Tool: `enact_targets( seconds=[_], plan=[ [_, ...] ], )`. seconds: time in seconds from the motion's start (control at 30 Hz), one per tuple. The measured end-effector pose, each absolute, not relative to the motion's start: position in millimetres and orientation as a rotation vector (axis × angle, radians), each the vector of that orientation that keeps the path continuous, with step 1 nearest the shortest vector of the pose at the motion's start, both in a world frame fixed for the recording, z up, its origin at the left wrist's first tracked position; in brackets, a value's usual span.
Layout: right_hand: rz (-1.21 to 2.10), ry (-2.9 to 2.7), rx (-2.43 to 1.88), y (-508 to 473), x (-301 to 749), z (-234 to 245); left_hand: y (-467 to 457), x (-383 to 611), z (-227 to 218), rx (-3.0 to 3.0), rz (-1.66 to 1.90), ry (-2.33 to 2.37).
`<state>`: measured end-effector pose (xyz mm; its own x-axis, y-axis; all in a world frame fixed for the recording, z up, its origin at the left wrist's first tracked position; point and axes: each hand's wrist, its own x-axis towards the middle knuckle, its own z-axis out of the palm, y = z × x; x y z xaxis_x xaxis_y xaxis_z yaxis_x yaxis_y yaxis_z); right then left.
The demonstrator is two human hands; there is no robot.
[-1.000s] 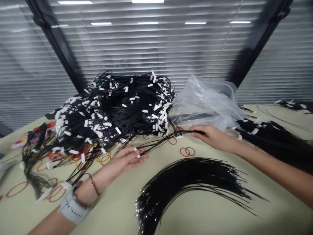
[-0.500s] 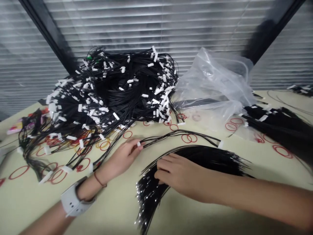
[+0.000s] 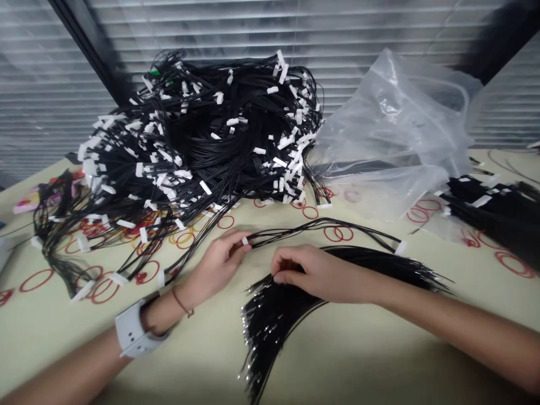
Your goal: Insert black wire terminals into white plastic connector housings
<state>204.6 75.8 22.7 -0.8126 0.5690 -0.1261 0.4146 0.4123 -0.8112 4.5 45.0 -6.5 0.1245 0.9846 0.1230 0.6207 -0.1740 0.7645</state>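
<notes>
My left hand [image 3: 219,264] pinches thin black looped wires [image 3: 324,225] at their white plug [image 3: 244,241]; my right hand [image 3: 314,274] nips the fanned black wire bundle [image 3: 270,318]: light, floppy, I judge.

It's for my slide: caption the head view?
Left hand pinches a wire bundle; right hand picks at loose black wires beside a tangled pile.

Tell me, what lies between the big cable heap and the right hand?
Head view: red rubber bands and a thin cable strand, pinched by the left hand, lie between heap and right hand.
</notes>
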Motion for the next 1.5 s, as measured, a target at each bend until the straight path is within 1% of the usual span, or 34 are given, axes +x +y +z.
enact_targets(
  seconds=[0.07,0.1,0.27,0.43,0.53,0.7,0.87,1.07,1.3,1.5],
  plan=[
    [1.419,-2.402,-0.936,80,203,18,44,3,-5,1.838,0.860,1.519],
    [1.397,-2.374,-0.967,82,202,16,44,3,-5,1.827,0.852,1.508],
    [1.092,-2.283,-1.083,84,202,10,42,4,-1,1.698,0.832,1.506],
    [0.918,-2.282,-0.992,85,201,1,41,6,5,1.592,0.767,1.475],
    [0.911,-2.315,-0.944,83,202,1,42,4,7,1.575,0.708,1.469],
    [0.915,-2.362,-1.034,81,203,4,43,3,7,1.572,0.697,1.426],
    [0.949,-2.302,-1.012,81,201,2,41,3,8,1.627,0.632,1.378],
    [0.959,-2.227,-1.082,77,199,1,41,4,10,1.507,0.655,1.360],
    [0.936,-2.217,-0.878,76,200,-9,38,9,15,1.398,0.633,1.324],
    [0.936,-2.193,-0.911,77,199,-10,38,8,13,1.372,0.612,1.339]
  ],
)
